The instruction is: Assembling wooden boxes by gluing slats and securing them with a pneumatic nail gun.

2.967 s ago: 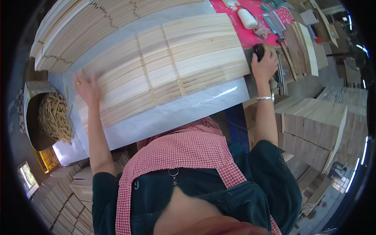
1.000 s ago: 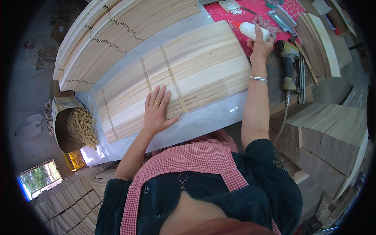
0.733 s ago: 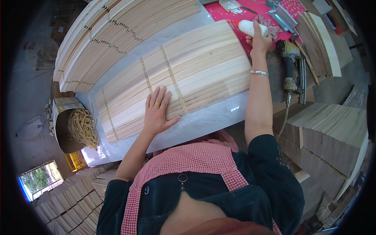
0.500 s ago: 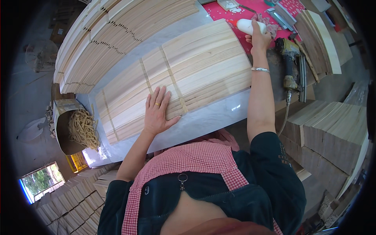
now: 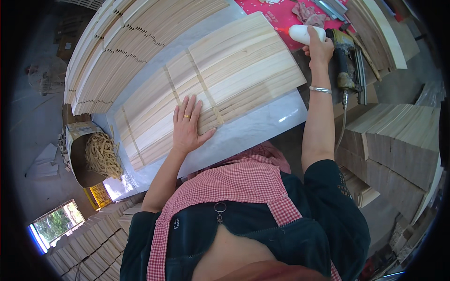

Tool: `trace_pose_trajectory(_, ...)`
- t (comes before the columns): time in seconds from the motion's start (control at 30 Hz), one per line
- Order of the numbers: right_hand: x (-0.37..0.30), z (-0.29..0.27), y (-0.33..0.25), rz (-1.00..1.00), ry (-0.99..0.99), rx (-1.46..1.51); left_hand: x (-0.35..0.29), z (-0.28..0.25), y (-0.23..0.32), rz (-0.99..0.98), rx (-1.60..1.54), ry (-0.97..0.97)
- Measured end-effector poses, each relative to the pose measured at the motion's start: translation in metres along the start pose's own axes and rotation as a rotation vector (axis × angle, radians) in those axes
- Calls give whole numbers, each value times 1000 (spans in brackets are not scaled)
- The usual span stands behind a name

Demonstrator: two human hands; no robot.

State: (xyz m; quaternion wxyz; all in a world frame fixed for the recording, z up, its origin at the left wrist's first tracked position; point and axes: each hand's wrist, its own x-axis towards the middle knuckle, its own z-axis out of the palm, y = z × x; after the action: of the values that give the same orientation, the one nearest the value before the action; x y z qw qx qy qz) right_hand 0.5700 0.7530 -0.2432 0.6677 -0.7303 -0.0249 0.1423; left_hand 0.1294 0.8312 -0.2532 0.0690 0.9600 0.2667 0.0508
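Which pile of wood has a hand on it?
The middle pile on the table, under the left hand; no hand touches the rear stack, the right-side stack or the lower-left stack.

Your table [image 5: 272,112] has a glossy, pale grey top. In front of you, a flat layer of light boards [image 5: 248,56] lies across it. Beyond, toward your left, stands a tall stack of wood [image 5: 136,49]. At your far right, a pink sheet [image 5: 253,6] carries a crumpled rag [image 5: 309,16]; a nail gun [image 5: 346,63] rests on a darker surface [image 5: 323,110] nearer you.
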Motion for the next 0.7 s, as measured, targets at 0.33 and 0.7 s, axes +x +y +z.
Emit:
trace_pose_trajectory(0.33, -29, -58, 9, 7, 30, -61, -3, 1, 0, -2, 47, -3)
trace_pose_trajectory(0.7, -78, -108, 7, -25, 80, -93, -3, 7, -1, 19, 72, 40)
